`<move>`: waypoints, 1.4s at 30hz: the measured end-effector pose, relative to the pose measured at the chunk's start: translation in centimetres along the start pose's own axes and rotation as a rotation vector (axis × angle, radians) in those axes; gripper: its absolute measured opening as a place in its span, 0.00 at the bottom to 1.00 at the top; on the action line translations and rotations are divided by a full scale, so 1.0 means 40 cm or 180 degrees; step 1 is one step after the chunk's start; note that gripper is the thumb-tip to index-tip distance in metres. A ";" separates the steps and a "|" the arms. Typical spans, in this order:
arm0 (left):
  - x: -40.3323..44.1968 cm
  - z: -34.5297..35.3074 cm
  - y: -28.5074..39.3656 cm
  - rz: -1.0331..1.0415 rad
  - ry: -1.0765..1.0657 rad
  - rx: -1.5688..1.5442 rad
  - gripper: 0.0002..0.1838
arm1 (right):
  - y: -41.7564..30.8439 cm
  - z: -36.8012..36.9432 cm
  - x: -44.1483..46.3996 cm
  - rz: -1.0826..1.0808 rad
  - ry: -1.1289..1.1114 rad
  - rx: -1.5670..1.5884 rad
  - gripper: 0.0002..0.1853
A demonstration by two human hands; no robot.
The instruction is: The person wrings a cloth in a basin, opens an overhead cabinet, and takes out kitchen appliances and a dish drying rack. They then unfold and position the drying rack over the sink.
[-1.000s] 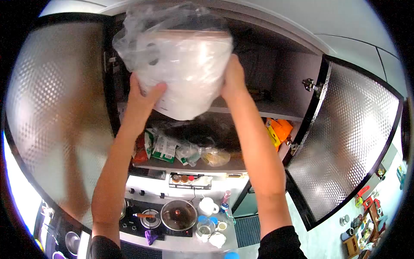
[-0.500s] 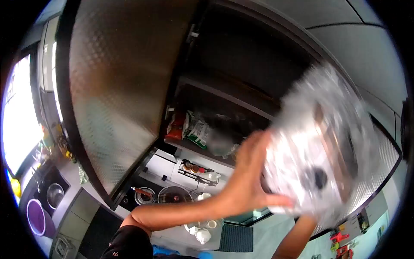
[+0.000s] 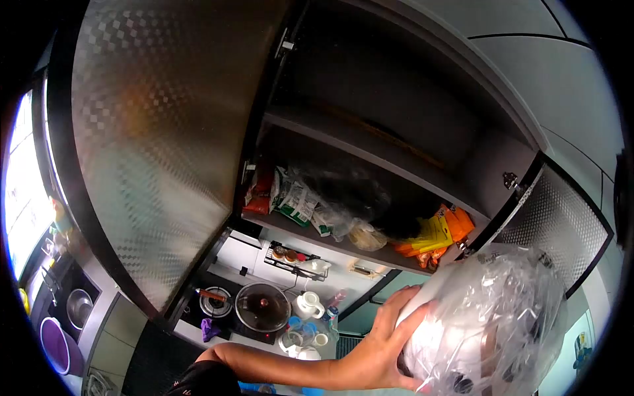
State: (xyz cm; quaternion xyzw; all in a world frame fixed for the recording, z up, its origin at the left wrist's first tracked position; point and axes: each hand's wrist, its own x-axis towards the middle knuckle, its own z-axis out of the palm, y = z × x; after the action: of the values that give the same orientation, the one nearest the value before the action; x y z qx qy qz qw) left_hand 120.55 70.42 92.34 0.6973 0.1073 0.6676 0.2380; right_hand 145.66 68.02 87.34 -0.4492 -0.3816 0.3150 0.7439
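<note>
My left hand (image 3: pixel 386 336) grips the left side of a bulky white object in a clear plastic bag (image 3: pixel 489 317), thumb below and fingers along its side. Small dark round spots and a brownish strip show through the crinkled plastic; its exact kind cannot be made out. The bundle is at the lower right, below the open cabinet (image 3: pixel 370 142). My right hand is not in view. Closest to the bundle on the lower shelf are yellow and orange packets (image 3: pixel 439 231).
The large patterned glass door (image 3: pixel 158 152) stands open at left, a smaller one (image 3: pixel 558 221) at right. More packets (image 3: pixel 297 201) and clear bags lie on the lower shelf. Below are a lidded pan (image 3: pixel 263 307), a burner (image 3: pixel 216 302), a white jug (image 3: pixel 308 305) and a purple bucket (image 3: pixel 58 343).
The bagged object has come down from in front of the cabinet to the lower right, with my left hand on it. The right forearm has gone out of view. More of the shelves shows.
</note>
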 end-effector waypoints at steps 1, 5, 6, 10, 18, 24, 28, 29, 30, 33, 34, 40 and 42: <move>0.002 0.004 0.010 0.0091 0.0211 0.0116 0.47 | 0.008 -0.007 -0.009 0.0059 0.0005 -0.0015 0.26; -0.056 0.036 -0.042 0.0142 -0.0289 0.0261 0.74 | 0.043 -0.028 -0.038 0.0195 0.0037 -0.0030 0.26; -0.063 0.037 -0.040 0.0097 -0.0284 0.0217 0.72 | 0.051 -0.033 -0.044 0.0239 0.0034 -0.0043 0.26; -0.095 0.027 -0.038 -0.0119 -0.0397 0.0099 0.68 | 0.090 -0.054 -0.074 0.0387 0.0023 -0.0038 0.26; -0.229 0.008 -0.183 -0.0892 -0.1409 -0.1245 0.41 | 0.210 -0.108 -0.147 0.0915 0.0038 0.0053 0.26; -0.412 0.097 -0.291 -0.2465 -0.0834 -0.1644 0.30 | 0.314 -0.149 -0.214 0.1450 0.0125 0.0113 0.26; -0.508 0.105 -0.345 -0.3504 -0.1084 -0.1769 0.32 | 0.363 -0.168 -0.237 0.1707 0.0165 0.0093 0.26; -0.586 0.131 -0.397 -0.3382 -0.1071 -0.1900 0.35 | 0.372 -0.174 -0.241 0.1747 0.0189 0.0099 0.26; -0.607 0.137 -0.393 -0.3500 -0.0970 -0.1968 0.36 | 0.381 -0.175 -0.241 0.1791 0.0201 0.0096 0.26; -0.676 0.149 -0.404 -0.3734 -0.0908 -0.2105 0.37 | 0.408 -0.190 -0.243 0.1910 0.0294 0.0113 0.26; -0.707 0.156 -0.410 -0.3802 -0.0930 -0.2147 0.37 | 0.417 -0.197 -0.245 0.1937 0.0316 0.0118 0.26; -0.908 0.201 -0.453 -0.4154 -0.0702 -0.2177 0.39 | 0.456 -0.314 -0.342 0.2017 0.0600 0.0141 0.27; -0.946 0.186 -0.435 -0.3928 -0.0779 -0.1830 0.38 | 0.458 -0.365 -0.400 0.2062 0.0787 0.0144 0.27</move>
State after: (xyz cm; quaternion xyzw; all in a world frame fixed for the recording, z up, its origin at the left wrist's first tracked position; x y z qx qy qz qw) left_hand 127.56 66.36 50.80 0.4882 0.2756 0.3285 0.7601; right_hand 147.62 56.06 61.67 -0.5651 -0.1192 0.4864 0.6557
